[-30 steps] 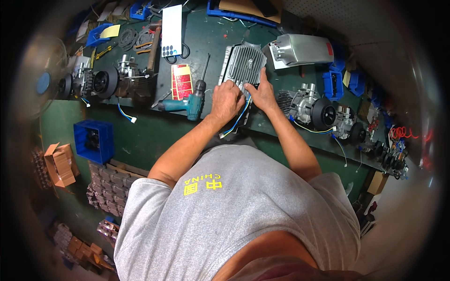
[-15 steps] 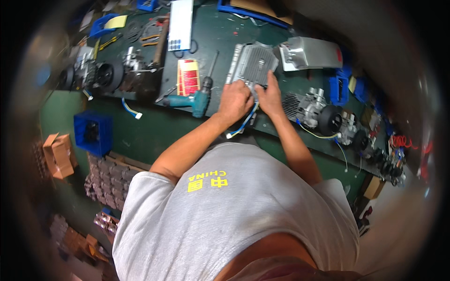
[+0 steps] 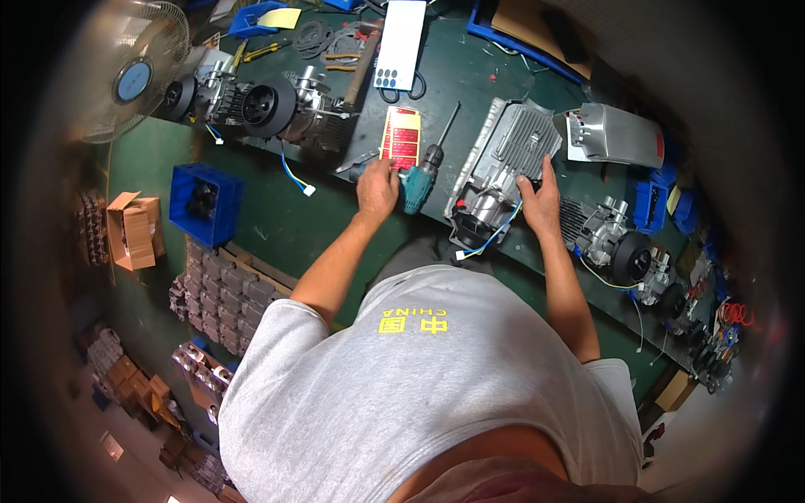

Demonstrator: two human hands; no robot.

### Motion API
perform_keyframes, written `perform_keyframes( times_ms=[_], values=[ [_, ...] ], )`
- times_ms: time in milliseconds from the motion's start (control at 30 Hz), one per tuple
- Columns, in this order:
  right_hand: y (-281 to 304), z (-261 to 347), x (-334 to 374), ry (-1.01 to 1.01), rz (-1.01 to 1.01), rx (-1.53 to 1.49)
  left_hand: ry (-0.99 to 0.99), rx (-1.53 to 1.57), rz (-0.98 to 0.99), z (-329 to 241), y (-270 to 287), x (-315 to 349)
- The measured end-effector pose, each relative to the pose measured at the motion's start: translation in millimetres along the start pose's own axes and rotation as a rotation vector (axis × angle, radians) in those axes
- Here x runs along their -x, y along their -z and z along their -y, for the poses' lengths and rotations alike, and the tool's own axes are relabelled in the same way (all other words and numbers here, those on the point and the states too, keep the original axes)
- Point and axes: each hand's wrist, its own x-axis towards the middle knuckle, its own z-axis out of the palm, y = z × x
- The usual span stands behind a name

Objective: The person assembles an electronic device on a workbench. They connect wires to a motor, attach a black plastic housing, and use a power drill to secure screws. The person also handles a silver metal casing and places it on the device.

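Observation:
My left hand (image 3: 377, 191) is closed round the handle of a teal power drill (image 3: 417, 186), which lies at the bench's near edge with its long bit pointing away. To its right a finned metal unit (image 3: 524, 138) sits in a grey metal shell (image 3: 472, 155). A black fan wheel (image 3: 478, 230) is at the unit's near end, and a blue and yellow cable (image 3: 501, 232) with a white plug hangs across it. My right hand (image 3: 541, 201) rests against the unit's right side, thumb and forefinger stretched apart.
Beyond the drill lies a red-and-yellow label sheet (image 3: 401, 138). A silver cover (image 3: 616, 134) stands right of the unit. Similar fan units (image 3: 604, 230) line the bench on both sides. A blue crate (image 3: 205, 204) and a cardboard box (image 3: 134, 230) are at lower left.
My left hand has left the finned unit and moved left onto the drill, uncovering the fan wheel. My right hand stays at the unit's side. The whole view has shifted.

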Motion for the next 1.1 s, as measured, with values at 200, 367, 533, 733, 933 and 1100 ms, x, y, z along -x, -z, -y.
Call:
perform_keyframes(
  times_ms=[200,367,533,733,933,1100],
  values=[
    [0.1,-9.4,-1.8,0.017,0.009,-0.074,0.154,-0.404,0.137,43.2,-14.7,-54.2],
    [-2.2,-16.1,-2.9,-0.003,0.013,-0.088,0.233,-0.569,0.265,45.8,-18.2,-71.1],
    [-5.9,-16.9,-2.2,-0.003,-0.004,-0.126,0.192,-0.492,0.32,55.6,-15.1,-72.6],
    [-7.2,-19.3,0.0,0.003,-0.007,-0.113,0.081,-0.409,-0.07,53.0,-16.1,-73.5],
    [-2.4,-8.5,1.3,-0.008,-0.016,-0.064,-0.092,-0.061,-0.283,-22.9,-4.9,-72.3],
    [0.5,-1.5,2.6,0.01,-0.039,-0.091,-0.066,0.446,-0.121,-116.2,36.2,-41.0]
  ],
)
